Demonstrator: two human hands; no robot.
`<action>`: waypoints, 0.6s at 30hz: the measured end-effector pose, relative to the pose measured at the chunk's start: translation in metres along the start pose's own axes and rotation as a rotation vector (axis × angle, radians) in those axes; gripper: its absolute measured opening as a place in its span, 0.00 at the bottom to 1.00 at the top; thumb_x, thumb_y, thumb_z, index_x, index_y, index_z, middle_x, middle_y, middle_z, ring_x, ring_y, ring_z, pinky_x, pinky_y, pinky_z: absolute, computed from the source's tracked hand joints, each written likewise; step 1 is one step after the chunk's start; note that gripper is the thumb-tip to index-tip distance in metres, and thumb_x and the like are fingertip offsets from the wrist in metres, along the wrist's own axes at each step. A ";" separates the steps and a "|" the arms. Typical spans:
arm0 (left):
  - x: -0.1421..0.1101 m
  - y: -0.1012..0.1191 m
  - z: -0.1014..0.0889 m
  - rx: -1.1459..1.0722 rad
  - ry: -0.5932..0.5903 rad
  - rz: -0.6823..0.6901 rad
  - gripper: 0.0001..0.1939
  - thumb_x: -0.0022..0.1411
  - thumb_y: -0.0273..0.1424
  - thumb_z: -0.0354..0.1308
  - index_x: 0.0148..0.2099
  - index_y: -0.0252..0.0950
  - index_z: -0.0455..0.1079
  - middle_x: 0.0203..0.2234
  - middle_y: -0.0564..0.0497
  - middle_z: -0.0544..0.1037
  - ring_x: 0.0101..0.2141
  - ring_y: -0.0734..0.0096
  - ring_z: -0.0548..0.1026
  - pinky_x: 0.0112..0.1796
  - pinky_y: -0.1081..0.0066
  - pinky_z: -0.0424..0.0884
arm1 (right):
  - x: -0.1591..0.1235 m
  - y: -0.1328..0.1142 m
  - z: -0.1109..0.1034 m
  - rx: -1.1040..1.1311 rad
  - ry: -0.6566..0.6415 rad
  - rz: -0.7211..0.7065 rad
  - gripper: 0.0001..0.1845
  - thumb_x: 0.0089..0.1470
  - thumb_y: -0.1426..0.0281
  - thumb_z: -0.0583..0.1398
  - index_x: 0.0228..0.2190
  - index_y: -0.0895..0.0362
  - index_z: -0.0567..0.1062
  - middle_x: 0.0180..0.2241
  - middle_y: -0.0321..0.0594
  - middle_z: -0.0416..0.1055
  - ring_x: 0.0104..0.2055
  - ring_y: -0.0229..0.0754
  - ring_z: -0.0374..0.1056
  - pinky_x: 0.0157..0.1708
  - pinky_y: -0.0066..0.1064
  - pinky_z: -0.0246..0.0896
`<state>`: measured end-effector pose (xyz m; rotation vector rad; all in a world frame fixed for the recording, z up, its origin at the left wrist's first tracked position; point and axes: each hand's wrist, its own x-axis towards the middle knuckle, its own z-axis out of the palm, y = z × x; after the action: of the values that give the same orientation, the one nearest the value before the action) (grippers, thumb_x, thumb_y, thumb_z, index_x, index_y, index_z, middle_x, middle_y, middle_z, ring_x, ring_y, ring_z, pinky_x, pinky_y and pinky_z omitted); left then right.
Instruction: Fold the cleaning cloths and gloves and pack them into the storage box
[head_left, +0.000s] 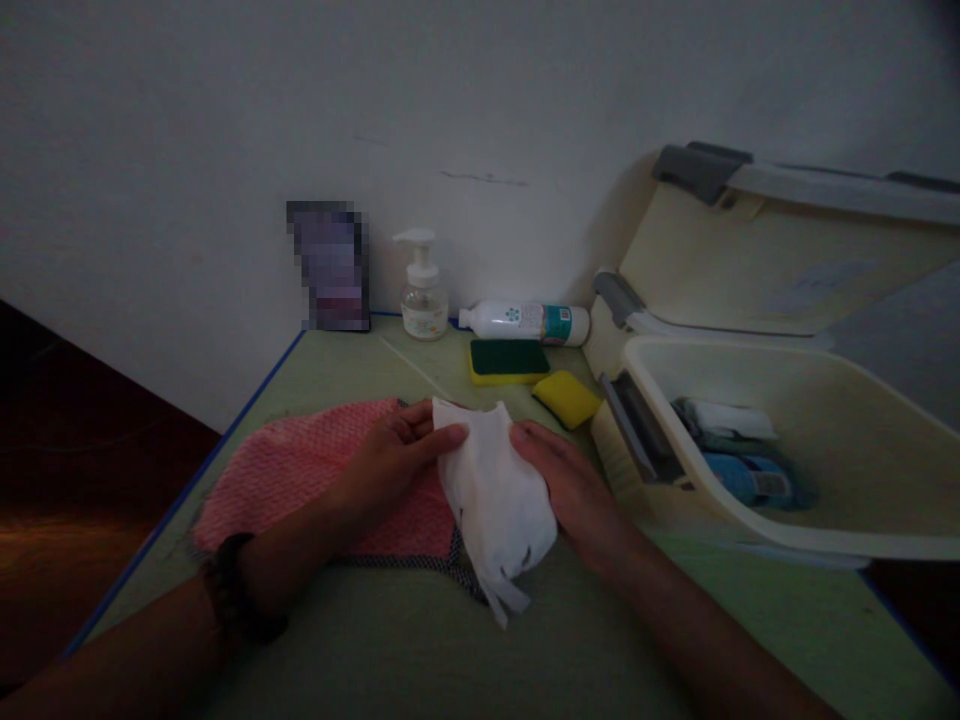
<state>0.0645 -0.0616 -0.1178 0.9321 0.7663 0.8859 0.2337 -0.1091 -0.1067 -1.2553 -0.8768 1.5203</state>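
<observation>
Between my hands hangs a limp white piece (pixel 497 490), thin like a cloth or a soft bag; the frame does not show which. Its upper edge is stretched between my two thumbs, and narrow strips dangle at its lower end. My left hand (pixel 409 440), with a dark bracelet on the wrist, pinches the upper left corner. On the other side, my right hand (pixel 562 475) grips the right edge, fingers mostly hidden behind it. A pink textured cloth (pixel 300 470) with a dark checked border lies under my left hand and forearm.
An open cream storage box (pixel 900 440) stands at right, its lid (pixel 735 260) raised, with a blue packet (pixel 750 480) inside. Along the wall are a pump bottle (pixel 424 305), a white bottle (pixel 517 322) on its side, two sponges (pixel 508 362) and a blurred upright panel (pixel 334 270).
</observation>
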 end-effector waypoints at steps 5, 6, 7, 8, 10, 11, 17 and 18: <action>-0.003 0.004 0.002 0.131 -0.005 0.098 0.04 0.49 0.27 0.67 0.30 0.35 0.76 0.22 0.56 0.79 0.24 0.77 0.75 0.28 0.79 0.70 | -0.003 -0.005 0.004 0.009 -0.024 -0.168 0.10 0.43 0.63 0.66 0.30 0.52 0.73 0.25 0.31 0.70 0.25 0.35 0.64 0.23 0.26 0.56; -0.003 0.005 0.002 0.160 -0.012 0.106 0.04 0.48 0.27 0.67 0.29 0.36 0.76 0.22 0.56 0.79 0.25 0.76 0.75 0.28 0.78 0.70 | -0.003 -0.006 0.004 0.017 -0.031 -0.179 0.10 0.43 0.64 0.66 0.29 0.53 0.72 0.26 0.31 0.70 0.26 0.35 0.64 0.25 0.26 0.56; -0.004 0.005 0.002 0.191 -0.022 0.112 0.04 0.47 0.26 0.67 0.29 0.36 0.77 0.23 0.56 0.80 0.25 0.76 0.75 0.28 0.77 0.71 | -0.003 -0.006 0.003 0.025 -0.039 -0.173 0.10 0.44 0.63 0.66 0.28 0.54 0.72 0.25 0.31 0.69 0.26 0.34 0.64 0.25 0.25 0.56; -0.004 0.005 0.002 0.223 -0.033 0.118 0.04 0.46 0.25 0.67 0.29 0.36 0.77 0.24 0.55 0.80 0.26 0.75 0.76 0.29 0.77 0.71 | -0.002 -0.006 0.003 0.034 -0.048 -0.156 0.10 0.44 0.62 0.65 0.28 0.54 0.72 0.24 0.30 0.69 0.24 0.33 0.62 0.24 0.25 0.55; -0.004 0.004 0.002 0.279 -0.048 0.130 0.05 0.45 0.25 0.67 0.29 0.35 0.77 0.26 0.53 0.81 0.28 0.73 0.77 0.31 0.75 0.73 | -0.001 -0.005 0.002 0.045 -0.062 -0.143 0.12 0.45 0.61 0.65 0.29 0.54 0.72 0.23 0.30 0.68 0.23 0.32 0.61 0.23 0.25 0.54; -0.004 0.003 0.002 0.294 -0.052 0.138 0.05 0.45 0.24 0.67 0.29 0.35 0.77 0.26 0.52 0.81 0.28 0.72 0.77 0.31 0.74 0.73 | -0.001 -0.005 0.001 0.040 -0.068 -0.148 0.12 0.46 0.61 0.65 0.30 0.54 0.72 0.24 0.30 0.69 0.24 0.33 0.62 0.23 0.25 0.55; -0.006 0.004 0.004 0.292 -0.033 0.187 0.06 0.44 0.24 0.67 0.29 0.36 0.76 0.24 0.54 0.81 0.25 0.73 0.76 0.26 0.76 0.73 | -0.004 -0.003 0.001 -0.080 -0.075 -0.216 0.07 0.49 0.65 0.64 0.28 0.54 0.72 0.25 0.31 0.69 0.26 0.33 0.64 0.24 0.23 0.57; -0.007 0.006 0.005 0.306 -0.021 0.205 0.05 0.45 0.25 0.66 0.29 0.36 0.76 0.24 0.54 0.81 0.25 0.73 0.76 0.25 0.76 0.72 | -0.004 -0.002 0.001 -0.082 -0.068 -0.237 0.06 0.49 0.65 0.63 0.29 0.54 0.72 0.26 0.30 0.69 0.27 0.32 0.64 0.24 0.23 0.57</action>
<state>0.0642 -0.0676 -0.1095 1.3058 0.8123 0.9506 0.2334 -0.1122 -0.1029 -1.1194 -1.1015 1.3562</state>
